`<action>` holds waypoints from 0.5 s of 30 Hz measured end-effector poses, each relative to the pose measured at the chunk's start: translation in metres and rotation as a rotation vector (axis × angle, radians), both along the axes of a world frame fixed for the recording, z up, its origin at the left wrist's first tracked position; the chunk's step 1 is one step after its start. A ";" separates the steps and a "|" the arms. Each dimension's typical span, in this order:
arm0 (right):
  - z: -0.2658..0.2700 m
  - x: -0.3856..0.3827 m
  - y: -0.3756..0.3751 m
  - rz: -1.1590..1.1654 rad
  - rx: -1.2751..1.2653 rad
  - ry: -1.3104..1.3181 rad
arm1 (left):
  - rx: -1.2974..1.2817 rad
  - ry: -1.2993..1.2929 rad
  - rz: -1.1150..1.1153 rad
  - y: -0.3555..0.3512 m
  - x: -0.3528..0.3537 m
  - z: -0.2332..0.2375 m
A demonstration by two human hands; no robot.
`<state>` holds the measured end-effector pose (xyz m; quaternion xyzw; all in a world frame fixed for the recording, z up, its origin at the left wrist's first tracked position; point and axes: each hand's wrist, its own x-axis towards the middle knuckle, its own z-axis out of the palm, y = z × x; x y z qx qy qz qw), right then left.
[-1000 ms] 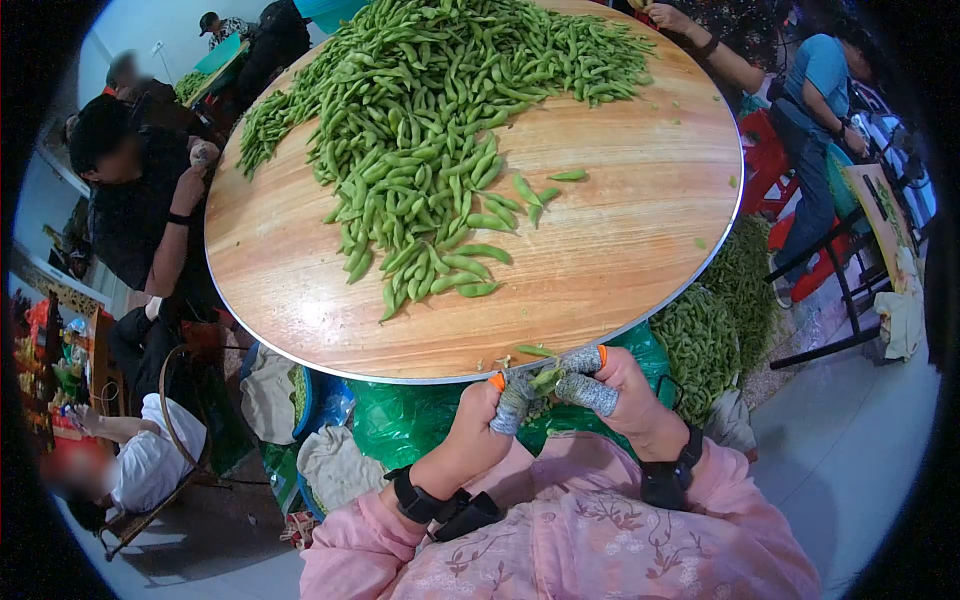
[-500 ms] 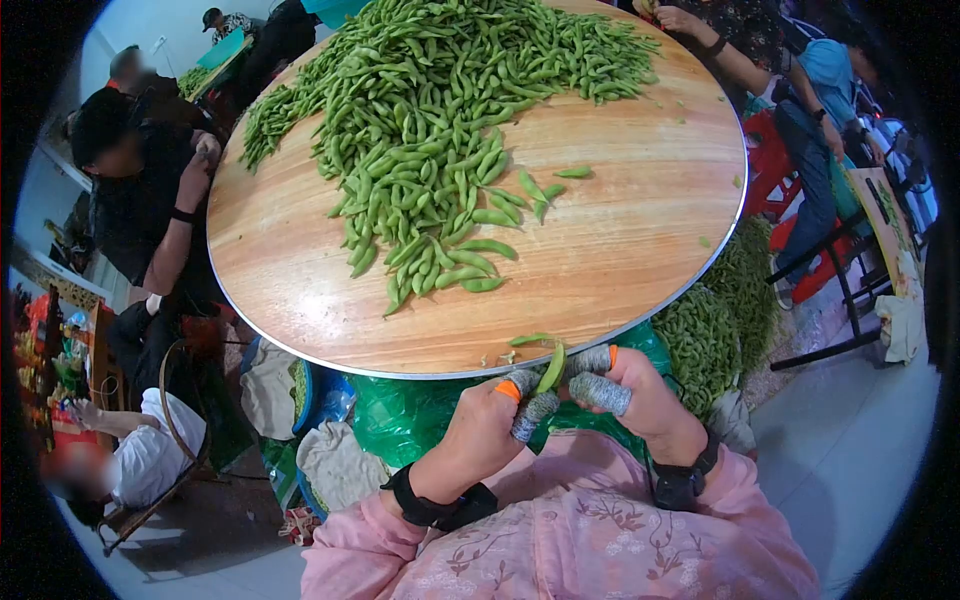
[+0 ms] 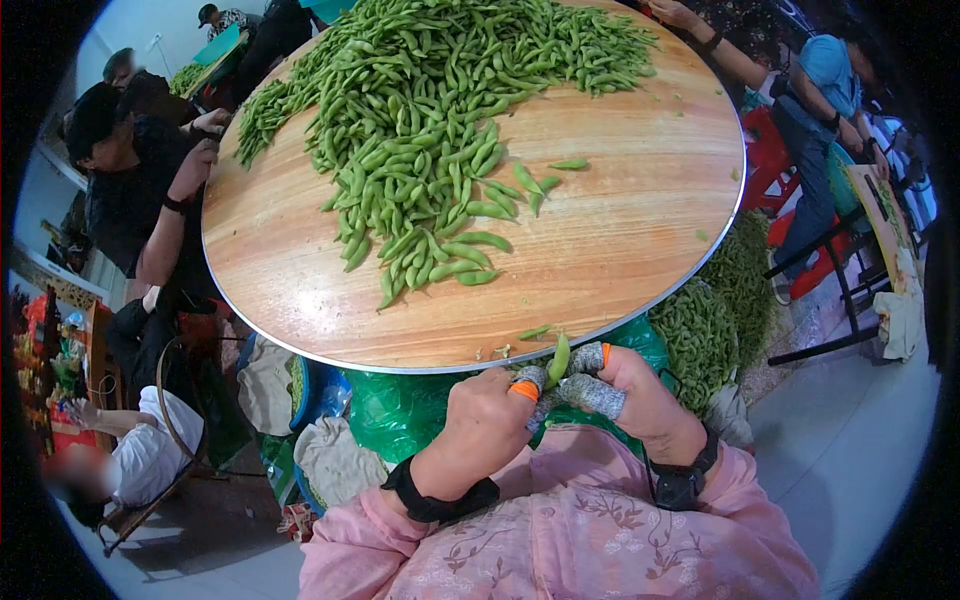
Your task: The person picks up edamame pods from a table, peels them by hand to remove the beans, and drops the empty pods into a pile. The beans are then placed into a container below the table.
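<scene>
A green soybean pod (image 3: 560, 354) stands nearly upright between my two hands, just off the near edge of the round wooden table (image 3: 590, 270). My left hand (image 3: 482, 415) is closed, its wrapped thumb and fingers pinching the pod from the left. From the right, the wrapped fingertips of my right hand (image 3: 640, 395) press together at the pod's lower part, which they hide. Grey wraps and orange bands cover several fingertips. Near the table edge lie a small green pod piece (image 3: 534, 332) and some crumbs. A large heap of soybean pods (image 3: 410, 140) spreads over the far half.
Green plastic (image 3: 400, 410) hangs below the table's near edge. More pods fill a pile (image 3: 690, 335) on the floor at right. Cloth-covered blue tubs (image 3: 312, 390) stand at lower left. Co-workers sit at the left and far right; a narrow table (image 3: 885, 225) stands at right.
The pod has turned more upright between my fingers, and my left hand has rolled, its knuckles higher. At left, a co-worker's hands have moved apart; a person in blue at right has leaned upright.
</scene>
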<state>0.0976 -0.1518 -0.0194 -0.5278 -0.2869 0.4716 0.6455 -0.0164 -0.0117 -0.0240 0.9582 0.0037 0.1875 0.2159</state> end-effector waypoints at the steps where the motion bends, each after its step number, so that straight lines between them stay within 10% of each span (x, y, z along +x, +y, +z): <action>1: -0.001 0.001 -0.001 0.033 -0.011 -0.022 | 0.018 0.004 -0.006 0.000 0.000 -0.001; 15: -0.005 -0.001 -0.001 0.054 0.068 0.024 | -0.551 0.087 -0.130 0.001 -0.002 -0.012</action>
